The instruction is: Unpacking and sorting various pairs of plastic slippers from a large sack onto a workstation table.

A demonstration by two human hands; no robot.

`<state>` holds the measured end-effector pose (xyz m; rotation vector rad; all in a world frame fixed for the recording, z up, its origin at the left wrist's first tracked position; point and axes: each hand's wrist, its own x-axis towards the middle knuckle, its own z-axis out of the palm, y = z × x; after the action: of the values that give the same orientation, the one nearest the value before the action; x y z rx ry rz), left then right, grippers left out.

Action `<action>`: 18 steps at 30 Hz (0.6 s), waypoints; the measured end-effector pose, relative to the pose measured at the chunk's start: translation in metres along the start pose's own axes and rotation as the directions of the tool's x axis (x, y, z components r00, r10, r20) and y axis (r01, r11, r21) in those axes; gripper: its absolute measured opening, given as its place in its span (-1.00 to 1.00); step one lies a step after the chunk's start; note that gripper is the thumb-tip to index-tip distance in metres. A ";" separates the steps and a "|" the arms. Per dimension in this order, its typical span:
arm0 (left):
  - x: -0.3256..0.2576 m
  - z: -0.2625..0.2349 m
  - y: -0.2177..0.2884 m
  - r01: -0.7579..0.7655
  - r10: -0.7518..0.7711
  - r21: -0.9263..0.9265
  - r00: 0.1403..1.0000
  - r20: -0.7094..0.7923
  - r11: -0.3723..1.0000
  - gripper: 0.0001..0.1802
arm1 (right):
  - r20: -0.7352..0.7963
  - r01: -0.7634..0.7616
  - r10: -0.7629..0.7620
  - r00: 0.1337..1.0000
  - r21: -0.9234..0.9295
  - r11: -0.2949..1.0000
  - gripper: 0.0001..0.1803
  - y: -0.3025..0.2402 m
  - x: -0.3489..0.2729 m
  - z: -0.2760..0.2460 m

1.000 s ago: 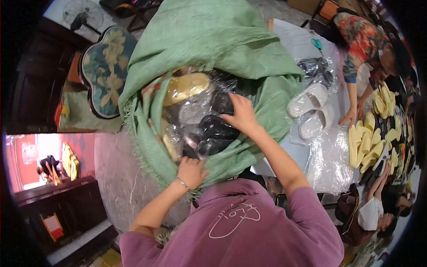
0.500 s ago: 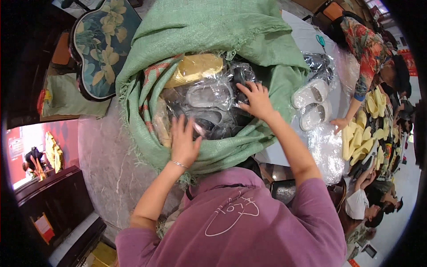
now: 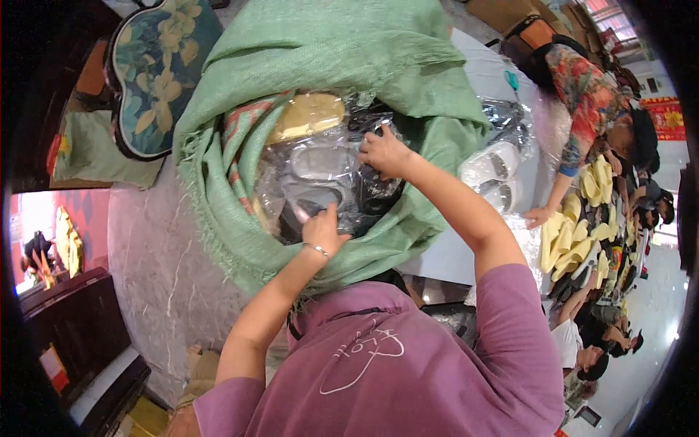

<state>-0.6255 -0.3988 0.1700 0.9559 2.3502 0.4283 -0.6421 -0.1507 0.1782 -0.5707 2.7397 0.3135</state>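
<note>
A green woven sack (image 3: 408,51) lies with its mouth rolled back around several pairs of slippers in clear plastic bags. My left hand (image 3: 325,233) is closed at the near edge of a bagged pair of grey slippers (image 3: 320,164), with some of its fingers hidden. My right hand (image 3: 386,153) has its fingers curled on the bagged black slippers (image 3: 375,120) at the right of the opening. Bagged yellow slippers (image 3: 309,116) sit at the far side of the opening. An orange-marked fold of the sack shows at its left.
On the white table (image 3: 437,266) to the right lie bagged white slippers (image 3: 491,164) and teal-handled scissors (image 3: 512,79). A co-worker's hand (image 3: 539,215) rests near yellow slippers (image 3: 564,240). A flower-patterned chair (image 3: 164,80) stands at the far left; other people sit at the right.
My left hand has moved right onto the grey slippers and its fingers have bent. My right hand has gone from spread to curled on the black slippers. The view has shifted slightly.
</note>
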 end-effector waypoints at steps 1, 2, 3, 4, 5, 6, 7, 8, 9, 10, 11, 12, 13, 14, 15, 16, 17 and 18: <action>0.003 0.000 0.004 0.034 -0.035 0.027 0.999 0.038 0.999 -0.28 | -0.056 0.031 -0.028 0.998 0.053 0.998 -0.44 -0.001 -0.014 -0.001; 0.002 -0.002 0.005 0.060 -0.063 0.052 0.996 0.063 0.997 -0.37 | -0.145 0.071 -0.056 0.988 0.098 0.993 -0.48 -0.004 -0.026 -0.002; 0.000 -0.005 0.006 0.074 -0.082 0.083 0.993 0.089 0.994 -0.45 | -0.233 0.103 -0.069 0.970 0.140 0.985 -0.51 -0.007 -0.041 -0.005; -0.003 0.000 0.000 0.062 -0.069 0.100 0.995 0.075 0.993 -0.52 | -0.301 0.085 -0.047 0.953 0.115 0.990 -0.55 -0.013 -0.058 -0.019; -0.006 0.004 -0.007 0.049 -0.056 0.119 0.997 0.061 0.992 -0.57 | -0.369 0.064 -0.027 0.929 0.091 0.994 -0.58 -0.018 -0.079 -0.041; -0.008 0.004 -0.006 0.019 -0.028 0.138 0.998 0.063 0.990 -0.59 | -0.387 -0.011 0.084 0.918 0.187 0.982 -0.59 -0.022 -0.109 -0.068; -0.007 0.003 -0.003 -0.020 0.009 0.163 0.998 0.070 0.986 -0.61 | -0.398 -0.094 0.207 0.894 0.285 0.954 -0.61 -0.023 -0.142 -0.091; -0.003 0.004 -0.001 -0.058 0.048 0.179 0.997 0.062 0.982 -0.62 | -0.495 -0.186 0.376 0.783 0.390 0.902 -0.60 -0.022 -0.176 -0.100; -0.005 0.006 -0.008 -0.068 0.060 0.198 0.997 0.050 0.978 -0.63 | -0.538 -0.283 0.546 0.642 0.496 0.821 -0.60 -0.024 -0.204 -0.107; -0.004 0.010 -0.014 -0.116 0.114 0.175 0.993 0.020 0.978 -0.63 | -0.551 -0.355 0.692 0.467 0.600 0.717 -0.60 -0.025 -0.234 -0.110; -0.005 0.007 -0.010 -0.152 0.148 0.192 0.988 0.033 0.969 -0.63 | -0.593 -0.412 0.776 0.217 0.665 0.623 -0.62 -0.026 -0.263 -0.103; -0.006 0.001 -0.003 -0.152 0.158 0.203 0.987 -0.013 0.967 -0.62 | -0.378 -0.209 0.920 -0.102 0.913 0.352 -0.62 -0.032 -0.286 -0.086; -0.005 -0.008 0.010 -0.151 0.166 0.207 0.984 -0.061 0.967 -0.62 | 0.021 0.178 0.981 -0.193 0.984 0.014 -0.61 -0.037 -0.314 -0.086; -0.003 -0.022 0.021 -0.087 0.098 0.197 0.994 -0.045 0.976 -0.62 | 0.113 0.510 0.952 -0.284 0.859 0.050 -0.63 -0.032 -0.332 -0.060; -0.003 -0.043 0.032 -0.017 0.024 0.192 0.999 -0.034 0.981 -0.62 | 0.334 0.717 0.918 -0.213 0.692 -0.085 -0.61 -0.038 -0.350 -0.044; -0.003 -0.060 0.036 -0.001 0.012 0.115 0.995 -0.096 0.993 -0.60 | 0.399 0.833 0.891 -0.215 0.552 -0.046 -0.61 -0.040 -0.355 -0.023; -0.001 -0.068 0.024 -0.122 0.146 0.112 0.961 -0.233 0.986 -0.56 | 0.456 0.921 0.870 -0.188 0.391 -0.006 -0.61 -0.039 -0.351 0.001; -0.010 -0.093 0.049 -0.088 0.089 0.017 0.958 -0.274 0.996 -0.53 | 0.508 0.944 0.836 -0.208 0.327 0.036 -0.60 -0.040 -0.344 0.028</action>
<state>-0.6498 -0.3790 0.2713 1.0660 2.5615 0.6267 -0.3198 -0.0596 0.2690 -0.7714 -0.3702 1.6194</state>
